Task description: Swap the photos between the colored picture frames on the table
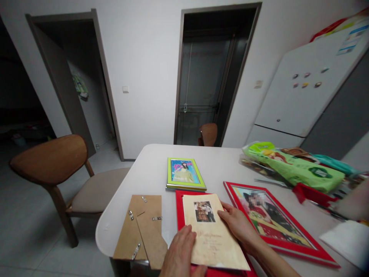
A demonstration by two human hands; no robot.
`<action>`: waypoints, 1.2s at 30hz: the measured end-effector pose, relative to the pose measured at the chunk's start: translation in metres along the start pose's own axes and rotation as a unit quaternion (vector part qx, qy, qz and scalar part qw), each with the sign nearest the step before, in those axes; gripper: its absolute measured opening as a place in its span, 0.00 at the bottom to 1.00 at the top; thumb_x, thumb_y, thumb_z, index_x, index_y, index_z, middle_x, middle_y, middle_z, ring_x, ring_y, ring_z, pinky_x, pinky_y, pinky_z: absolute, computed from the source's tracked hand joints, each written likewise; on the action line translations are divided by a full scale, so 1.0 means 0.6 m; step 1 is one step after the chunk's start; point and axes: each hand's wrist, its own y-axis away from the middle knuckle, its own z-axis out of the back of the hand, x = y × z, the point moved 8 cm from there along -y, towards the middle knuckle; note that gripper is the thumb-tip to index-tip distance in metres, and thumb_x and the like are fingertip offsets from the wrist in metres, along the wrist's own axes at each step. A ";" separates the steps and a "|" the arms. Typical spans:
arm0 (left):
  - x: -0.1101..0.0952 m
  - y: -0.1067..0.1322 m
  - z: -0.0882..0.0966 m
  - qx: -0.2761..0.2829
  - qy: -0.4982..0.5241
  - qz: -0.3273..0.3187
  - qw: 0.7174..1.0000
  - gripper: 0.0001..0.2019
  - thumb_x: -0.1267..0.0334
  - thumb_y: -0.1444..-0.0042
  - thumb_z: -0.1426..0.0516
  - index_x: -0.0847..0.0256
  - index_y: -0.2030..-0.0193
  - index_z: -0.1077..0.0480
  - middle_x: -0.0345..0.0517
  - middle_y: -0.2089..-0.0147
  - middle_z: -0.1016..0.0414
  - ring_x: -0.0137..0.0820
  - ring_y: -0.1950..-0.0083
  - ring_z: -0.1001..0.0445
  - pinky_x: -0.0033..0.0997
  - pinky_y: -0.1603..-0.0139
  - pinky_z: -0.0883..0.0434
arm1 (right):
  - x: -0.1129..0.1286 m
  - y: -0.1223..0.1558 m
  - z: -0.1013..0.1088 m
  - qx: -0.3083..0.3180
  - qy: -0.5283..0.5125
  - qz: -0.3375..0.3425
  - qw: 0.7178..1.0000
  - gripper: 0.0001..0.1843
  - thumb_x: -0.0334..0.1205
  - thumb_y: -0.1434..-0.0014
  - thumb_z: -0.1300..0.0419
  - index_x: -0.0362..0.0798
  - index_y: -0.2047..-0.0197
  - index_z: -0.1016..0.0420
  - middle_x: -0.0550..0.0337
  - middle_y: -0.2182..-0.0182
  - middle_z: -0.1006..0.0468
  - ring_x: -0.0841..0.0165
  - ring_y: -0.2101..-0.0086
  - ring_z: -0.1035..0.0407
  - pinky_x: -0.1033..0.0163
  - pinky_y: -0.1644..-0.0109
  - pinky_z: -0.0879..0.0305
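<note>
My left hand [180,252] lies flat on the lower left of a cream printed sheet [211,234] with a small photo at its top. My right hand [238,223] rests on the sheet's right edge, fingers stretched along it. The sheet lies on an open red picture frame [180,207] on the white table [150,161]. Left of it lies a brown frame backing board [142,231] with metal clips and a stand.
A green-framed picture [184,173] lies further back. A larger red-framed photo [276,223] lies to the right. Green and teal packets [296,165] pile at the far right beside a white fridge [311,88]. A wooden chair [57,169] stands left of the table. Two doorways open behind.
</note>
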 end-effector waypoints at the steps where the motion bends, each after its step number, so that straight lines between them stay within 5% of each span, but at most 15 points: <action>1: -0.001 0.001 -0.001 0.001 -0.008 -0.010 1.000 0.29 0.68 0.59 0.45 0.72 0.47 0.43 0.68 0.43 0.44 0.46 0.42 0.46 0.48 0.46 0.43 | 0.003 -0.001 0.002 -0.004 0.030 0.013 0.999 0.27 0.33 0.55 0.52 0.44 0.48 0.43 0.57 0.72 0.22 0.65 0.74 0.28 0.64 0.73 0.35; 4: -0.007 0.001 -0.005 0.021 -0.022 -0.018 0.999 0.29 0.67 0.59 0.45 0.69 0.46 0.43 0.65 0.43 0.44 0.47 0.42 0.47 0.51 0.46 0.44 | 0.025 0.000 0.008 -0.034 0.205 0.099 0.973 0.22 0.37 0.53 0.52 0.45 0.54 0.36 0.55 0.68 0.22 0.63 0.70 0.29 0.63 0.69 0.36; 6: -0.008 -0.002 -0.009 0.050 -0.031 -0.002 0.998 0.30 0.68 0.60 0.44 0.68 0.46 0.43 0.64 0.43 0.44 0.47 0.42 0.47 0.53 0.46 0.45 | 0.041 0.005 0.009 -0.081 0.359 0.160 0.916 0.18 0.40 0.51 0.52 0.44 0.58 0.33 0.52 0.67 0.24 0.62 0.67 0.30 0.62 0.65 0.39; 10: -0.013 -0.006 -0.010 0.072 -0.029 0.014 0.997 0.31 0.67 0.61 0.42 0.65 0.46 0.41 0.61 0.43 0.43 0.48 0.42 0.46 0.52 0.46 0.45 | 0.043 0.007 0.013 -0.160 0.567 0.164 0.791 0.19 0.46 0.47 0.55 0.43 0.61 0.32 0.48 0.68 0.27 0.60 0.67 0.32 0.61 0.66 0.42; 13: -0.012 0.007 0.011 0.046 -0.018 -0.014 0.999 0.31 0.67 0.59 0.43 0.64 0.45 0.44 0.60 0.42 0.45 0.45 0.42 0.46 0.48 0.45 0.44 | 0.039 0.007 0.017 -0.173 0.611 0.164 0.755 0.19 0.47 0.47 0.55 0.43 0.59 0.33 0.49 0.67 0.30 0.61 0.68 0.33 0.61 0.68 0.43; 17: 0.038 0.058 0.078 0.024 -0.069 0.024 0.997 0.35 0.63 0.60 0.41 0.61 0.43 0.47 0.58 0.40 0.48 0.46 0.41 0.50 0.50 0.45 0.45 | 0.042 0.030 -0.005 -0.141 0.552 0.198 0.798 0.21 0.45 0.46 0.55 0.43 0.53 0.36 0.48 0.63 0.31 0.62 0.63 0.35 0.61 0.62 0.42; 21: 0.129 0.120 0.163 0.006 -0.184 0.197 0.963 0.34 0.68 0.63 0.41 0.63 0.45 0.43 0.57 0.40 0.49 0.46 0.40 0.51 0.49 0.44 0.48 | 0.041 0.083 -0.124 0.013 0.451 0.261 0.853 0.19 0.43 0.48 0.51 0.46 0.54 0.34 0.51 0.60 0.31 0.63 0.59 0.38 0.62 0.55 0.44; 25: 0.167 0.148 0.193 -0.002 -0.227 0.240 0.944 0.31 0.73 0.64 0.43 0.66 0.47 0.40 0.56 0.42 0.44 0.42 0.42 0.45 0.41 0.43 0.45 | 0.033 0.122 -0.257 0.100 0.446 0.295 0.839 0.20 0.46 0.53 0.45 0.50 0.55 0.33 0.54 0.60 0.32 0.62 0.59 0.41 0.58 0.54 0.46; 28: 0.172 0.150 0.196 -0.037 -0.233 0.192 0.953 0.28 0.72 0.65 0.42 0.62 0.51 0.35 0.53 0.46 0.37 0.41 0.45 0.39 0.39 0.46 0.40 | 0.025 0.118 -0.307 0.102 0.461 0.286 0.834 0.25 0.47 0.60 0.41 0.50 0.56 0.34 0.54 0.59 0.34 0.59 0.59 0.42 0.54 0.56 0.46; 32: 0.156 0.149 0.209 -0.102 -0.225 0.113 0.962 0.23 0.64 0.64 0.38 0.56 0.55 0.32 0.50 0.53 0.29 0.41 0.53 0.31 0.39 0.53 0.32 | 0.036 0.111 -0.309 0.107 0.414 0.281 0.859 0.29 0.35 0.61 0.43 0.49 0.51 0.39 0.53 0.58 0.37 0.61 0.57 0.43 0.58 0.54 0.45; 36: 0.083 0.125 0.210 -0.139 -0.203 0.027 0.969 0.24 0.57 0.60 0.39 0.55 0.53 0.34 0.50 0.52 0.31 0.41 0.52 0.33 0.38 0.55 0.31 | 0.069 0.133 -0.243 0.096 0.360 0.312 0.874 0.30 0.32 0.61 0.45 0.49 0.51 0.38 0.54 0.59 0.37 0.64 0.57 0.42 0.60 0.52 0.45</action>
